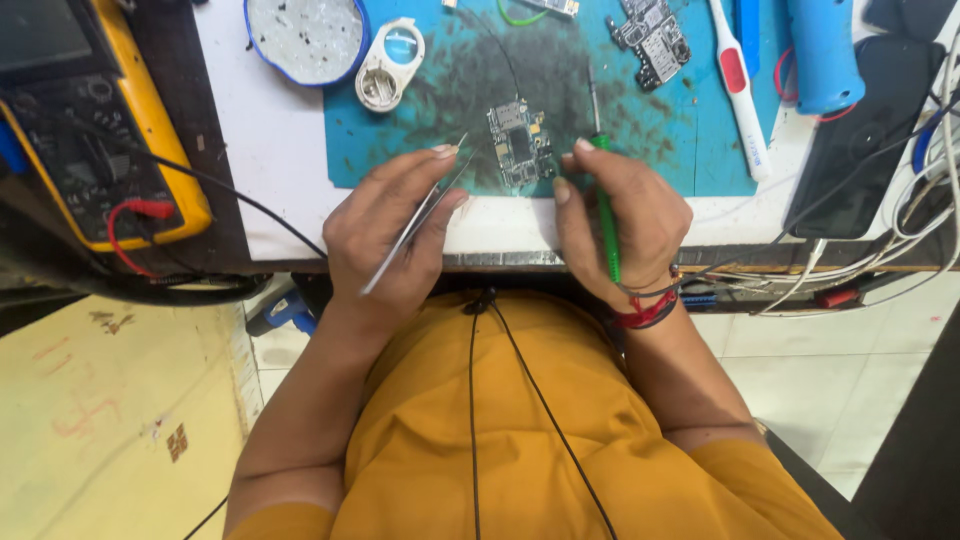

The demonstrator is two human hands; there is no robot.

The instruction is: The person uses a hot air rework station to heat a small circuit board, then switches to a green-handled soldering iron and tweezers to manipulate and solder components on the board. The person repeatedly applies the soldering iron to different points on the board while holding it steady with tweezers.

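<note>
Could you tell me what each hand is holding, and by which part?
Left hand holds tweezers mid-length; right hand grips the green-handled tool by its handle.

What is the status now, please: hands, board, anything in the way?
Left hand holds tweezers, tips beside the circuit board. Right hand holds a green-handled tool, tip above the board. Board flat on blue mat. Nothing in the way.

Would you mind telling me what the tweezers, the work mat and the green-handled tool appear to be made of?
The tweezers in the left hand look like bare steel: thin, grey, shiny. The work mat seems rubber or silicone: matte teal, smudged dark. The green-handled tool in the right hand has a probably plastic grip and a slim metal shaft.
</note>
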